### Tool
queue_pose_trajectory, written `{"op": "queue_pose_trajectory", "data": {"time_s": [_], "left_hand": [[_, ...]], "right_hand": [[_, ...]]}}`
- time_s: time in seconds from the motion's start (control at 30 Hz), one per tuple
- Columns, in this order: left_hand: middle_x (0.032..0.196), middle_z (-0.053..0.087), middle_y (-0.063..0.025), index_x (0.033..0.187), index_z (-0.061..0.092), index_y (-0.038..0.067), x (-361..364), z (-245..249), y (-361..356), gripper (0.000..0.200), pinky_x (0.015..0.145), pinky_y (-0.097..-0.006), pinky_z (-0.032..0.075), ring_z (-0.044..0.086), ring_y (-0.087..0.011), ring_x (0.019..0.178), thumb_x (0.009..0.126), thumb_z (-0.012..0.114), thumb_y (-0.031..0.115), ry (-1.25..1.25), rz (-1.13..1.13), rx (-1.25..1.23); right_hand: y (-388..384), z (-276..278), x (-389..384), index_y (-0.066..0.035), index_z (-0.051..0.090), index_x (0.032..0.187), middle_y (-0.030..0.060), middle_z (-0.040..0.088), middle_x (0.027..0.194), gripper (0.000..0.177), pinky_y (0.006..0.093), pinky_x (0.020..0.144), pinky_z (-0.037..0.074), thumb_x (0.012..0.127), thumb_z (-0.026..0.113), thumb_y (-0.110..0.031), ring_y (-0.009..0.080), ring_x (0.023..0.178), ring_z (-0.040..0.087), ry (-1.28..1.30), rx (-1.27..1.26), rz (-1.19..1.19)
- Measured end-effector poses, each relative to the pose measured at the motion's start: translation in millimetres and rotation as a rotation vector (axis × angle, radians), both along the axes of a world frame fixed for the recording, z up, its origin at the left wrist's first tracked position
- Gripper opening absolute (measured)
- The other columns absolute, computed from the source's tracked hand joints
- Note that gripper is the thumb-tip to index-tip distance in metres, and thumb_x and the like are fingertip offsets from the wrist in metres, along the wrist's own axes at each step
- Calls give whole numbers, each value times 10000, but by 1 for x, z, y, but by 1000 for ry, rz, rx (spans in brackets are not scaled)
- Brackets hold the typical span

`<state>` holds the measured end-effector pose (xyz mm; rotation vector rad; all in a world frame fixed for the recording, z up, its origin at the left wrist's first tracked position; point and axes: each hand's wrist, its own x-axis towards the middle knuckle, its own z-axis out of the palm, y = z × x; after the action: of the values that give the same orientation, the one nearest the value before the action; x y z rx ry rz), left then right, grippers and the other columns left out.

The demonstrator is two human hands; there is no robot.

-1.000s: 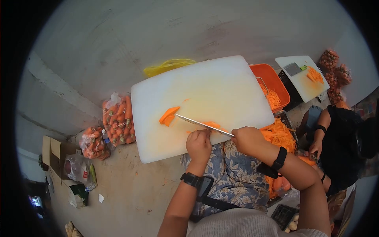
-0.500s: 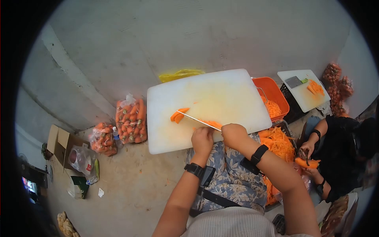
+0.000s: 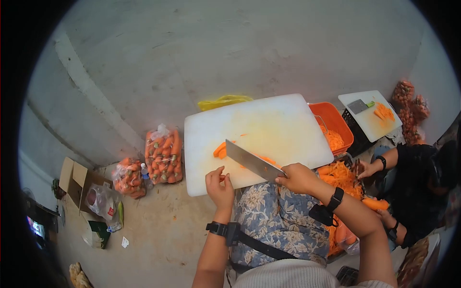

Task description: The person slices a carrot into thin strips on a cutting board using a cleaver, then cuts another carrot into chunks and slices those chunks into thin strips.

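- Two hands are at the near edge of a white cutting board, which rests across the person's lap on flowered cloth.
- The right hand is clamped around the handle of a cleaver. Its broad blade is tilted, showing its flat side, and angles up and to the left over the board.
- The left hand is just beside the board's near edge, below the blade's tip. The thumb and fingers are loosely spread and clasp nothing that can be made out. A speck of orange shows by the thumb, too small to identify.
- A few carrot slices lie on the board just left of the blade's tip, and more orange pieces sit close behind the blade.
- An orange crate holding shredded carrot touches the board's right side. A heap of shredded carrot lies nearer, by the right forearm.
- Two clear bags of carrots stand on the concrete floor to the left, with a small bottle between them. A cardboard box sits further left.
- A yellow bag pokes out behind the board.
- At the right, a co-worker in black holds a carrot. Beyond them, a second board carries another cleaver and cut carrot.
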<state>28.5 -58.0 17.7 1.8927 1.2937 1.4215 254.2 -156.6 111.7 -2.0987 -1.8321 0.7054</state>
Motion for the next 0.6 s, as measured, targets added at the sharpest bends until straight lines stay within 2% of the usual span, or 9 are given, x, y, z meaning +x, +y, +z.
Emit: {"op": "queue_pose_trajectory", "data": {"time_s": [0.1, 0.17, 0.23, 0.3, 0.33, 0.37, 0.4, 0.53, 0.6], "left_hand": [[1008, 624, -134, 1139, 627, 10, -28, -3, 15, 287, 754, -310, 522, 638, -222, 852, 853, 607, -14, -51, 113, -69], [1061, 624, -149, 1164, 618, 12, -42, -19, 26, 295, 786, -329, 518, 639, -248, 899, 870, 594, 8, -54, 107, -82], [1113, 624, -164, 1189, 610, 14, -43, -20, 31, 303, 819, -347, 514, 640, -274, 947, 887, 581, 29, -62, 107, -92], [1214, 608, -186, 1195, 619, 25, -38, -21, 29, 301, 926, -413, 472, 598, -338, 1090, 905, 560, 84, 251, 98, 82], [1214, 608, -186, 1195, 619, 25, -37, -23, 27, 301, 926, -413, 472, 598, -338, 1090, 905, 560, 84, 256, 97, 80], [1234, 602, -189, 1184, 629, 29, -36, -25, 25, 301, 962, -438, 444, 567, -361, 1136, 901, 558, 101, 424, 95, 126], [1255, 596, -192, 1174, 638, 34, -35, -26, 24, 302, 997, -463, 416, 536, -385, 1181, 896, 557, 117, 591, 91, 172], [1261, 593, -182, 1155, 652, 37, -34, -26, 24, 305, 992, -467, 419, 530, -386, 1186, 873, 562, 108, 584, 99, 165], [1271, 587, -178, 1155, 653, 36, -35, -24, 23, 313, 994, -460, 418, 526, -387, 1189, 863, 559, 100, 587, 92, 163]], "right_hand": [[3, -7, -4, 1, 689, 909, 210, 674, 832, 307, 460, 747, 504, 874, 641, -300, 363, 839, 660, 25, -88, 100], [7, -12, -6, 1, 689, 911, 213, 673, 831, 312, 458, 747, 503, 872, 644, -305, 360, 839, 663, 20, -110, 143], [15, -10, -4, 24, 679, 905, 212, 667, 769, 334, 441, 696, 508, 870, 651, -307, 354, 751, 672, 153, -191, 38], [21, -15, 7, 40, 671, 897, 203, 660, 723, 350, 423, 668, 510, 868, 656, -308, 333, 683, 667, 204, -187, -5], [22, -18, 15, 56, 663, 889, 195, 653, 678, 367, 405, 641, 511, 866, 660, -310, 313, 615, 663, 245, -183, -47], [24, -22, 26, 89, 644, 912, 173, 619, 606, 354, 380, 527, 488, 874, 665, -262, 256, 473, 606, 300, -204, -73], [23, -21, 36, 89, 644, 912, 173, 619, 606, 354, 380, 527, 488, 874, 665, -262, 256, 473, 606, 302, -207, -74], [13, -23, 81, 105, 589, 1065, 81, 534, 559, 304, 310, 349, 380, 897, 646, -141, 155, 389, 494, 573, -185, -396], [4, -25, 110, 100, 528, 1157, 73, 530, 554, 384, 300, 345, 398, 892, 656, -146, 145, 379, 490, 573, -136, -522]]}}
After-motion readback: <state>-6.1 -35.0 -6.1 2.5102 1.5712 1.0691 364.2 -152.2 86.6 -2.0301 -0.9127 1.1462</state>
